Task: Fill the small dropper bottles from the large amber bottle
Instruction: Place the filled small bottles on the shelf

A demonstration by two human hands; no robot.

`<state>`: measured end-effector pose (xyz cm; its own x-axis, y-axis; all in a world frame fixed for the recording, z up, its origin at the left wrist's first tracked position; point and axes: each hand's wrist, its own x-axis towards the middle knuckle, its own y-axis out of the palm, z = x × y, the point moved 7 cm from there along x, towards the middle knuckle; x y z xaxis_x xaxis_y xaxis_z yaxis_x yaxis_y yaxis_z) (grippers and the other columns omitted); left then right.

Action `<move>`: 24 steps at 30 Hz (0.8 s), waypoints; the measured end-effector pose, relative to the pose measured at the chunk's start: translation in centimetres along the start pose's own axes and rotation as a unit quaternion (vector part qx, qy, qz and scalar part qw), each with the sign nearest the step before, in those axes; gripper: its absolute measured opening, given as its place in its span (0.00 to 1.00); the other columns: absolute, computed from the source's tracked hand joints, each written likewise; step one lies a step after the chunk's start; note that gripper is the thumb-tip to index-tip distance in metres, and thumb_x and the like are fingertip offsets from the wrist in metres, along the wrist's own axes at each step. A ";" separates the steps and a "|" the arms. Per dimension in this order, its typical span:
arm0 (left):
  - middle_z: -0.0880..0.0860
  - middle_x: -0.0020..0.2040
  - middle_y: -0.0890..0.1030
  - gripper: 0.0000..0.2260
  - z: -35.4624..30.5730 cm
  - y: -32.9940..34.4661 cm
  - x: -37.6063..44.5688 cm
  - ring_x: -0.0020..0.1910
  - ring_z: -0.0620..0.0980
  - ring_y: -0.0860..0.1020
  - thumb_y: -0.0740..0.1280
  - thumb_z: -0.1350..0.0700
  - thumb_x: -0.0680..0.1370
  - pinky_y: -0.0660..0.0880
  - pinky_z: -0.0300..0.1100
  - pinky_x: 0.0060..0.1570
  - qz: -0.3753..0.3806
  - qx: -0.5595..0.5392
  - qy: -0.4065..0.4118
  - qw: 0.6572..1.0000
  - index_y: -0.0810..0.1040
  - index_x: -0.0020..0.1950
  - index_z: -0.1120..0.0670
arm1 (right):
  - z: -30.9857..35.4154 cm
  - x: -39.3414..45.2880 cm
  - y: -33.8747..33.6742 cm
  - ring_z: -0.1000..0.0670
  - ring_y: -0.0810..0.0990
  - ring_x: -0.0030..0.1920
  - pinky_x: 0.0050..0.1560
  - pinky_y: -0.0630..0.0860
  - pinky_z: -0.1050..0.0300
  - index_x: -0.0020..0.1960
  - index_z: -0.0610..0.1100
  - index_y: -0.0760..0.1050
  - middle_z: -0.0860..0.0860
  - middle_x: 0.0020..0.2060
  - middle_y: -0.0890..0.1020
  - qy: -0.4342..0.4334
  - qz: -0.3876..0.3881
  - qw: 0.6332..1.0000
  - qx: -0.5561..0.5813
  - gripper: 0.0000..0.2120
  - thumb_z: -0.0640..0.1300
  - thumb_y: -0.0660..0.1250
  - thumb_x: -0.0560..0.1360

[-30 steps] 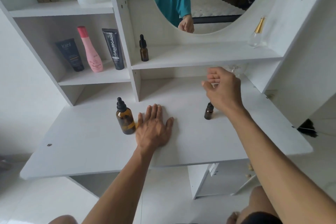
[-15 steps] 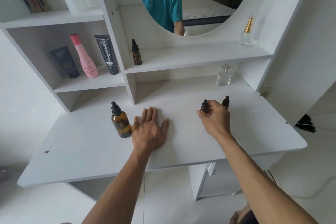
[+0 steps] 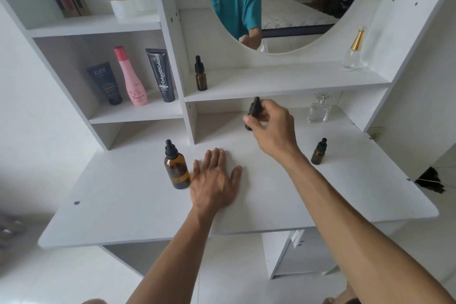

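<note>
Head view of a white vanity desk (image 3: pixel 345 195) at an early stage of the filling task. The large amber bottle (image 3: pixel 176 170) stands upright on the desk with its black dropper cap on, so by appearance nothing has been drawn from it yet. The left hand (image 3: pixel 213 180) lies flat on the desk, fingers straight and holding nothing, its little-finger side just beside that bottle. The right hand (image 3: pixel 270 128) is raised above the desk, fingers curled round 1 small dropper bottle (image 3: pixel 254 110), cap still fitted. A 2nd small dropper bottle (image 3: pixel 318 152) stands capped on the desk to the right of the right forearm, and a 3rd small dropper bottle (image 3: pixel 200 74) stands capped on the middle shelf (image 3: pixel 283 84); their fill levels cannot be told. Remaining, as judged: uncapping, transfer and recapping for each small bottle. The held bottle sits just below the front edge of the middle shelf, with a clear glass perfume bottle (image 3: pixel 319 110) near on the right. Open desk surface lies between the 2 hands and toward the front edge.
</note>
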<state>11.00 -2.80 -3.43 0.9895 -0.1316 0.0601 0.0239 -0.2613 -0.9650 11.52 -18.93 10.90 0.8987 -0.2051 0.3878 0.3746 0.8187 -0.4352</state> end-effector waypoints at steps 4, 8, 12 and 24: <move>0.50 0.85 0.50 0.35 -0.1 -0.1 0.0 0.83 0.50 0.45 0.44 0.34 0.83 0.43 0.55 0.80 -0.004 -0.004 0.002 1.000 0.50 0.84 0.54 | 5.3 4.0 0.6 0.51 0.83 0.44 0.49 0.79 0.56 0.51 0.43 0.79 0.51 0.41 0.84 -0.073 -0.013 0.997 0.017 0.09 0.44 0.72 0.73; 0.50 0.84 0.51 0.35 0.0 -0.3 -0.1 0.83 0.50 0.45 0.44 0.34 0.83 0.43 0.55 0.80 -0.014 -0.004 0.002 1.000 0.51 0.84 0.54 | 7.1 7.8 2.3 0.50 0.83 0.44 0.48 0.79 0.56 0.51 0.42 0.78 0.51 0.42 0.84 -0.079 -0.001 0.997 0.012 0.08 0.44 0.71 0.75; 0.49 0.85 0.50 0.35 -0.1 -0.3 -0.1 0.83 0.49 0.45 0.45 0.34 0.83 0.42 0.54 0.80 -0.012 -0.010 -0.005 1.000 0.50 0.84 0.53 | 6.4 10.1 4.2 0.51 0.83 0.43 0.37 0.73 0.68 0.49 0.43 0.76 0.50 0.43 0.84 -0.067 0.031 0.997 -0.011 0.07 0.44 0.72 0.75; 0.49 0.84 0.51 0.34 -0.3 -0.7 -0.3 0.83 0.49 0.45 0.46 0.36 0.83 0.43 0.54 0.80 -0.015 -0.014 -0.002 1.000 0.51 0.84 0.54 | 5.3 11.3 6.0 0.49 0.81 0.44 0.45 0.72 0.62 0.54 0.42 0.78 0.51 0.43 0.82 -0.066 0.057 0.995 -0.040 0.10 0.44 0.73 0.75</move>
<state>10.65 -2.88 -2.71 0.9889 -0.1200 0.0878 0.0493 -0.2925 -0.9550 22.74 -13.49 17.01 0.9008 -0.0362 0.4327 0.2929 0.7863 -0.5440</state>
